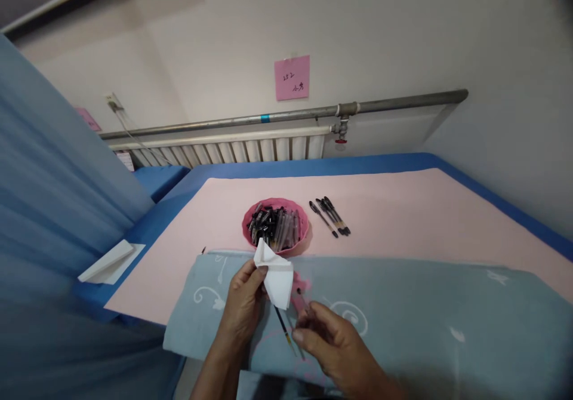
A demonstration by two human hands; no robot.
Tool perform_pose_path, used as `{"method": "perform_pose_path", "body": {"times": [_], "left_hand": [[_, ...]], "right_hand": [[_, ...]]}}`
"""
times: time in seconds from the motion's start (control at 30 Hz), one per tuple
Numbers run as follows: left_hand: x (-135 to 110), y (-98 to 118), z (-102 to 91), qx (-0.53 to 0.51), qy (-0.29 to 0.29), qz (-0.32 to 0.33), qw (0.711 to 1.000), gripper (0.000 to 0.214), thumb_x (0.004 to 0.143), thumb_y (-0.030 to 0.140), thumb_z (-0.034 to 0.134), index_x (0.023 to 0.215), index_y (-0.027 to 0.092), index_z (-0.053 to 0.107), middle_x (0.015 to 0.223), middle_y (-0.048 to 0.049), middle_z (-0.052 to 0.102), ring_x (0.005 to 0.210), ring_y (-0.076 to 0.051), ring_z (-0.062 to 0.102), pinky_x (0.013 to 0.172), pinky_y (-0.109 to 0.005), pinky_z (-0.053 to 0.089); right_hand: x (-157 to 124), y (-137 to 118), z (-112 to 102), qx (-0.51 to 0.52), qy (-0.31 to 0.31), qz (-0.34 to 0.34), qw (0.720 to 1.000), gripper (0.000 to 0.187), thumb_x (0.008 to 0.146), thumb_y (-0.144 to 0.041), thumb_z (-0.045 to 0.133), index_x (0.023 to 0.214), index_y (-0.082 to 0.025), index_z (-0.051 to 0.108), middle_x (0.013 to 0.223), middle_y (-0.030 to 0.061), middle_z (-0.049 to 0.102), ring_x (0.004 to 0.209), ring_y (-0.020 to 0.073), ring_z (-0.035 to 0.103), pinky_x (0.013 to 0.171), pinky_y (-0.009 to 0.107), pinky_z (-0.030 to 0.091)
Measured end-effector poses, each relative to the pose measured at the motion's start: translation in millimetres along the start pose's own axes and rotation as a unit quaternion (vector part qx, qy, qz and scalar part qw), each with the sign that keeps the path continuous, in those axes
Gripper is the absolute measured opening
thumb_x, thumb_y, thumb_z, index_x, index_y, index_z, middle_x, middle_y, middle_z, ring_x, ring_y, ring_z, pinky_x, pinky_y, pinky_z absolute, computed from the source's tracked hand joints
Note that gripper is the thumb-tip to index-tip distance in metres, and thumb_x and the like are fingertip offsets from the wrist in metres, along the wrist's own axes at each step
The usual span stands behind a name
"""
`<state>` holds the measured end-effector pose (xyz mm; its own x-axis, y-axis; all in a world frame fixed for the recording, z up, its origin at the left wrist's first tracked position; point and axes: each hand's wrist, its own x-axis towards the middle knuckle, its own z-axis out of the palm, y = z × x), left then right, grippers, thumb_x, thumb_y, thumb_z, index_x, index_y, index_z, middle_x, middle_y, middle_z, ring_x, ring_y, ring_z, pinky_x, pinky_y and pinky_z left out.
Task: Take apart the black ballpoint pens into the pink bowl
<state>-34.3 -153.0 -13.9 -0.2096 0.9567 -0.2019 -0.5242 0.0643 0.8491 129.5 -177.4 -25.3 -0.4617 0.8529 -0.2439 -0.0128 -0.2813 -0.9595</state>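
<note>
My left hand (244, 298) pinches a folded white tissue (278, 283) between thumb and fingers. My right hand (329, 340), just to the right, has its thumb and fingers closed on a slim clear pen barrel (304, 300) with a dark tip. Between the hands shows a pen refill (283, 323), dark above and yellowish at its lower end; whether it is held or lies on the cloth I cannot tell. Beyond the tissue stands a pink basket (305, 224) with black pen caps (264, 224) on its left and clear pen barrels (287, 228) on its right.
Several assembled black pens (333, 215) lie right of the basket. A grey-blue patterned cloth (403, 304) covers the near part of the pink sheet (380, 209). Folded white paper (111, 262) lies at the left edge by a blue curtain (58, 179). A radiator (250, 150) is behind.
</note>
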Motion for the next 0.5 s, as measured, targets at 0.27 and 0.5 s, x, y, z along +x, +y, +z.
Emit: {"method": "perform_pose_path", "body": {"times": [0.27, 0.5], "left_hand": [[-5, -4, 6.5, 0.032, -0.009, 0.027, 0.999, 0.024, 0.074, 0.032, 0.068, 0.09, 0.015, 0.067, 0.062, 0.0036, 0.055, 0.05, -0.005, 0.042, 0.048, -0.017, 0.036], [-3, -3, 2.5, 0.018, 0.022, 0.029, 0.999, 0.019, 0.065, 0.027, 0.075, 0.072, 0.013, 0.065, 0.052, 0.0052, 0.052, 0.043, -0.004, 0.039, 0.042, -0.016, 0.032]], "right_hand": [[3, 5, 7, -0.122, -0.013, -0.034, 0.992, 0.016, 0.08, -0.031, 0.052, 0.068, -0.019, 0.05, 0.063, -0.0031, 0.049, 0.061, 0.0113, 0.046, 0.057, 0.022, 0.037], [1, -5, 5, -0.084, -0.029, 0.018, 0.996, 0.015, 0.083, -0.03, 0.048, 0.071, -0.02, 0.048, 0.055, -0.0068, 0.04, 0.045, 0.0065, 0.033, 0.043, 0.019, 0.026]]}}
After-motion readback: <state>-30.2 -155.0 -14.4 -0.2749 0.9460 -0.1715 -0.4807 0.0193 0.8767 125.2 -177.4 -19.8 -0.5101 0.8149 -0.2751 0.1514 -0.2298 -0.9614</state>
